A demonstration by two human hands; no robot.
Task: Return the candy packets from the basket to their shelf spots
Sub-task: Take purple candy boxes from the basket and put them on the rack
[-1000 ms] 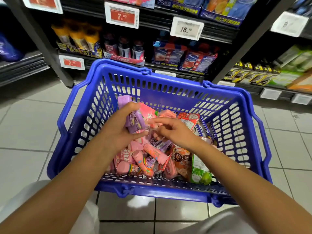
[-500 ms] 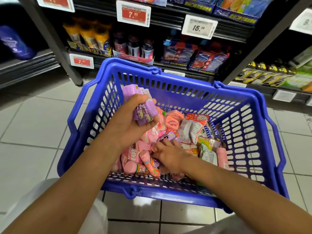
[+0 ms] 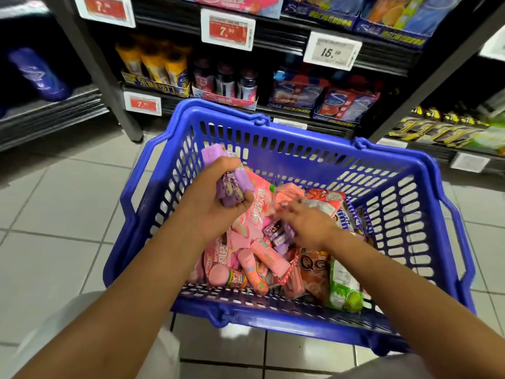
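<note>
Blue plastic basket (image 3: 287,149) with slotted lattice walls and moulded loop handles, set on pale glossy floor tiles (image 3: 54,214) just in front of dark metal shelving (image 3: 273,36). Left hand (image 3: 218,198) raised above the basket's far-left part, curled tight round a bundle of slim purple candy sticks (image 3: 232,184), matte lilac ends poking past the fingers toward the basket's back wall. Right hand (image 3: 308,222) low over the basket's middle, blurred, fingers spread across the heap; whether grasping anything, cannot tell. Small dark purple packets (image 3: 276,233) just beside that hand. Inside the basket: a flat shiny pink pouch (image 3: 254,212) under the left hand, rounded pink tubes (image 3: 251,266) toward the near wall, a crinkly orange bag (image 3: 314,266) and a green lime-printed bag (image 3: 344,291) at the near-right corner. Behind the basket, shelf-edge price tags (image 3: 228,30), yellow-wrapped packs (image 3: 155,64) and dark canisters (image 3: 226,80).
</note>
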